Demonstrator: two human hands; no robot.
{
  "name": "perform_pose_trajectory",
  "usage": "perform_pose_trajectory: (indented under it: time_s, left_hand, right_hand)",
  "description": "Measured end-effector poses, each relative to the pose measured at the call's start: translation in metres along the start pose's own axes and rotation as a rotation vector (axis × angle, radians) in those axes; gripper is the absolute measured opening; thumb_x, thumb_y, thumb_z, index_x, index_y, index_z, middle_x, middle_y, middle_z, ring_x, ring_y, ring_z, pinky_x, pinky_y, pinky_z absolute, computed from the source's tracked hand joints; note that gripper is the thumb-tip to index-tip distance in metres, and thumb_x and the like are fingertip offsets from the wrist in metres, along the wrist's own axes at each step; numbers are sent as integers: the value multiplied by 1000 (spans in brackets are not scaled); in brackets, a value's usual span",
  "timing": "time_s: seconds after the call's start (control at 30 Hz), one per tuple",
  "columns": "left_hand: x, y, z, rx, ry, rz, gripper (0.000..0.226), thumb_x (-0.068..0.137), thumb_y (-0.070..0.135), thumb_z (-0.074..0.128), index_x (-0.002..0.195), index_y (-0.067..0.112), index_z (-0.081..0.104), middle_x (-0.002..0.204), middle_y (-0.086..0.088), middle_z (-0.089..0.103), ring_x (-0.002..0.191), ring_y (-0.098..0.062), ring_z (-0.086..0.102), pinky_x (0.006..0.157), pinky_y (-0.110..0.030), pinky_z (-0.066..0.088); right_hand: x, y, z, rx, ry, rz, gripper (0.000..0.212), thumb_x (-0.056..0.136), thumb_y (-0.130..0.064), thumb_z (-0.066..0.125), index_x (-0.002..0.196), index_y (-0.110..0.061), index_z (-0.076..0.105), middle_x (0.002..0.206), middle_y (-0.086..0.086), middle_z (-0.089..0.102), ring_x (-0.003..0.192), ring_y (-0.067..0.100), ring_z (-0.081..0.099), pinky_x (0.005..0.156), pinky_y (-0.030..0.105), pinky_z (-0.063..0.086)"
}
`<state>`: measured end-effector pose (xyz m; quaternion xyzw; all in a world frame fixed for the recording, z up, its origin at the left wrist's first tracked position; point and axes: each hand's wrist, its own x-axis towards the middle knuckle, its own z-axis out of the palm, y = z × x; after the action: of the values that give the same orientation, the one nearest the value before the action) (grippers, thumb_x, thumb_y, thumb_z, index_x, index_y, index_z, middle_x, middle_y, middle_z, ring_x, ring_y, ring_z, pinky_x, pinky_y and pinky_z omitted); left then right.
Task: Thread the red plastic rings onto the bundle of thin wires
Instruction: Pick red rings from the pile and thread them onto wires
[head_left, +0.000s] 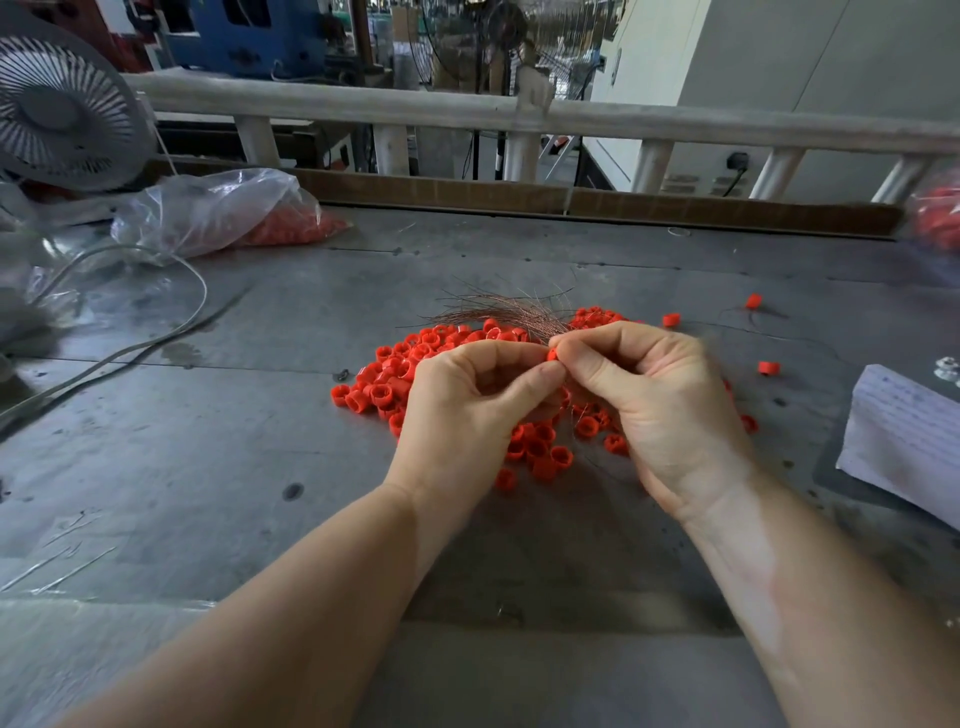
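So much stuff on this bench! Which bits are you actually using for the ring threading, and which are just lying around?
In use:
- red ring, pinched between the left hand and right hand
- bundle of thin wires
- pile of loose red rings

Lying about:
- fan
- plastic bag of red parts
- grey cable
- paper sheet

near table (218, 467) open | ring pile (395, 379) centre | bag (218, 213), cable (130, 343) left | paper (904, 441) right

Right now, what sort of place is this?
Probably a factory workbench: a worn grey table with a heap of red rings, a bag of more rings, and a blue machine behind the railing.
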<state>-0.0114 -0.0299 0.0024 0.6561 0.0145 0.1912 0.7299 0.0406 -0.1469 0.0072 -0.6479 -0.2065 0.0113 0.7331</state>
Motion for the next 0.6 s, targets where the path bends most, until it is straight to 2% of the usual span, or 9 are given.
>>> perform_pose_trajectory:
  time_s: [0.13, 0.2, 0.27, 0.33, 0.5, 0.6]
  left_hand:
    - [1, -1, 0, -101, -10, -103, 9, 80, 8, 67, 88, 7, 71, 73, -8, 71, 66, -13, 67, 62, -20, 55]
    - [2, -1, 0, -190, 4, -162, 6, 79, 6, 66, 82, 7, 72, 70, -9, 70, 64, -14, 67, 60, -20, 54]
    - [3, 1, 0, -253, 7, -203, 11, 79, 5, 65, 74, 11, 73, 66, -7, 69, 63, -12, 66, 58, -19, 54]
    - [4, 2, -1, -306, 2, -236, 14, 80, 5, 63, 71, 10, 72, 64, -5, 68, 60, -10, 65, 56, -19, 54]
    - [4, 5, 0, -403, -35, -311, 10, 76, 12, 62, 73, 4, 66, 59, -4, 65, 52, -9, 61, 53, -19, 54]
    - [3, 5, 0, -387, -65, -314, 16, 74, 17, 62, 73, 2, 67, 58, -4, 64, 51, -10, 60, 50, -19, 52]
  right_hand:
    - [2, 0, -4, -57, -28, 24, 13, 68, -32, 67, 73, -23, 76, 73, -1, 73, 73, 9, 67, 69, 21, 53]
    - [1, 0, -5, -20, -60, 75, 17, 71, -32, 63, 76, -21, 76, 77, 4, 73, 77, 16, 69, 73, 28, 55]
    - [2, 0, -5, 37, -85, 131, 21, 73, -32, 62, 78, -18, 76, 79, 7, 73, 77, 20, 69, 70, 31, 55]
    - [2, -1, -5, 79, -97, 151, 20, 72, -28, 62, 81, -17, 76, 79, 6, 73, 75, 18, 69, 66, 27, 54]
    - [2, -2, -9, 55, -120, 81, 20, 66, -22, 68, 84, -20, 76, 82, 0, 72, 81, 11, 66, 72, 20, 51]
    - [2, -4, -9, 44, -124, 79, 17, 64, -25, 69, 78, -20, 76, 76, -1, 72, 71, 7, 65, 67, 20, 52]
